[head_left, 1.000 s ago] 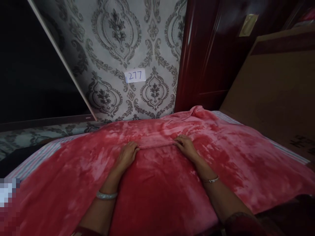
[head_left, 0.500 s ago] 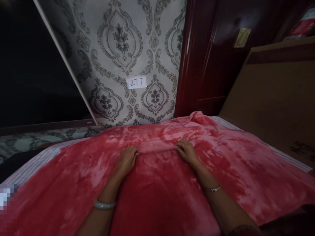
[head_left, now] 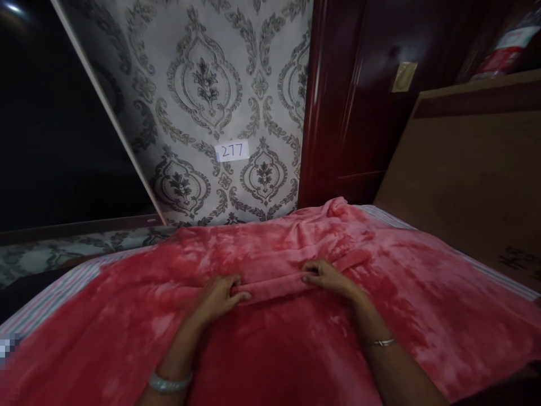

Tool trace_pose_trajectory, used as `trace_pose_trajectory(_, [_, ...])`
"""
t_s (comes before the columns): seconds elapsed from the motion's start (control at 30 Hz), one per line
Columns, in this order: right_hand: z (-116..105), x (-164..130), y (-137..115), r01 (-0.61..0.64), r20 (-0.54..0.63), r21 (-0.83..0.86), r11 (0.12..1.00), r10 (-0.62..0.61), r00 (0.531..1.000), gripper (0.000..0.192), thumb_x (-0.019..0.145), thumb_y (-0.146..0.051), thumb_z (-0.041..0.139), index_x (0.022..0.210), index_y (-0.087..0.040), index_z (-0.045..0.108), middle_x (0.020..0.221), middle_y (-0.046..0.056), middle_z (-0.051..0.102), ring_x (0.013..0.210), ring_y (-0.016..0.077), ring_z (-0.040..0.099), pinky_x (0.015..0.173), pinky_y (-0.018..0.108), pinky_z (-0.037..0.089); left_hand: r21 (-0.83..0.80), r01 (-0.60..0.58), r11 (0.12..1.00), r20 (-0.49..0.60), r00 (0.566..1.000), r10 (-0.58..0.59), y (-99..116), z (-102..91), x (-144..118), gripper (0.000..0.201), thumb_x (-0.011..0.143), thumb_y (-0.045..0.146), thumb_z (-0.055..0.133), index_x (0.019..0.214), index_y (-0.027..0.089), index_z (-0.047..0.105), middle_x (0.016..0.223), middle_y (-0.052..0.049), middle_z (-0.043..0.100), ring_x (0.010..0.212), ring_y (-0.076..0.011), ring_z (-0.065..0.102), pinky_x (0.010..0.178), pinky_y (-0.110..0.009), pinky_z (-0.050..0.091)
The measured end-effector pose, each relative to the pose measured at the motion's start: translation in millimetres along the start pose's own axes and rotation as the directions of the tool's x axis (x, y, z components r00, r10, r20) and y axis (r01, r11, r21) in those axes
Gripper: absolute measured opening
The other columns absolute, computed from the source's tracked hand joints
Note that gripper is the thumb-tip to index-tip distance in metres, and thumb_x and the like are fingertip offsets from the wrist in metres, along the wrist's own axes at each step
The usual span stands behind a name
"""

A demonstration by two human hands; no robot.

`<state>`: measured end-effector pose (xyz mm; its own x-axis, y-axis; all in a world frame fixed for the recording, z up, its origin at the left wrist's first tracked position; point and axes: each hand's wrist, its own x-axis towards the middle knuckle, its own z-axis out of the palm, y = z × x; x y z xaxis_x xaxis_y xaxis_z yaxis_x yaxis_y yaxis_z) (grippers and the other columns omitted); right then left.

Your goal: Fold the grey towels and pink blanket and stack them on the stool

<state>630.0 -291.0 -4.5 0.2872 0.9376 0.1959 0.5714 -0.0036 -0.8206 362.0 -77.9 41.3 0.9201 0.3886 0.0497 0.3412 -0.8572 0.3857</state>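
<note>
now that the blanket (head_left: 270, 316) fold has bunched nearer, left hand (head_left: 217, 296) and right hand (head_left: 327, 276) each pinch its ridge, fingers closed on it.

Pale bangle (head_left: 169, 383), thin silver bracelet (head_left: 381, 341)

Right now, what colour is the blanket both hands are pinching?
Pinkish red, mottled plush blanket, seen in the head view; left hand and right hand grip its fold.

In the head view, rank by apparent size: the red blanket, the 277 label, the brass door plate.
1. red blanket, largest by far.
2. 277 label.
3. brass door plate, slightly smaller, though too close to the label to rank firmly.
</note>
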Motion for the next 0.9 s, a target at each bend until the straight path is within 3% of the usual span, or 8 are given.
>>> trace_pose_trajectory(0.2, [-7,-6,-4,-0.071,0.177,0.123,0.99,0.048,0.983,0.034,0.073,-0.05,0.068,0.07,-0.018,0.055,0.066,-0.004,0.046,0.063,0.0119,0.041,0.058,0.024,0.031,-0.201,-0.025,0.979,0.138,0.989,0.053,-5,1.0,1,0.032,0.083,0.048,0.057,0.073,0.018,0.055,0.074,0.001,0.057,0.073,-0.0157,0.05,0.066,-0.027,0.032])
trace_pose_trajectory(0.3, [-11,-10,-4,-0.112,0.29,0.183,0.977,0.055,0.955,0.039,0.073,-0.054,0.069,0.076,-0.017,0.059,0.069,-0.003,0.049,0.064,0.0115,0.042,0.058,0.024,0.031,-0.368,0.02,0.93,0.294,0.951,0.096,-8,3.2,2,0.038,0.076,0.054,0.062,0.071,0.018,0.05,0.069,0.004,0.045,0.069,-0.013,0.042,0.061,-0.025,0.029])
trace_pose_trajectory(0.4, [-9,-10,-1,-0.131,0.347,0.17,0.977,0.066,0.936,0.041,0.072,-0.055,0.071,0.074,-0.017,0.058,0.068,-0.004,0.048,0.063,0.0109,0.04,0.057,0.023,0.029,-0.383,0.078,0.921,0.41,0.907,0.094,-9,5.3,2,0.038,0.073,0.053,0.065,0.071,0.019,0.049,0.067,0.005,0.04,0.066,-0.0117,0.037,0.058,-0.024,0.026])
trace_pose_trajectory(0.9, [-3,-7,1,-0.123,0.367,0.14,0.982,0.064,0.928,0.044,0.071,-0.059,0.068,0.069,-0.019,0.052,0.065,-0.004,0.043,0.062,0.0105,0.036,0.055,0.023,0.027,-0.341,0.059,0.938,0.37,0.926,0.076,-8,10.6,0,0.033,0.076,0.051,0.06,0.071,0.019,0.051,0.069,0.004,0.044,0.069,-0.0129,0.041,0.059,-0.023,0.027])
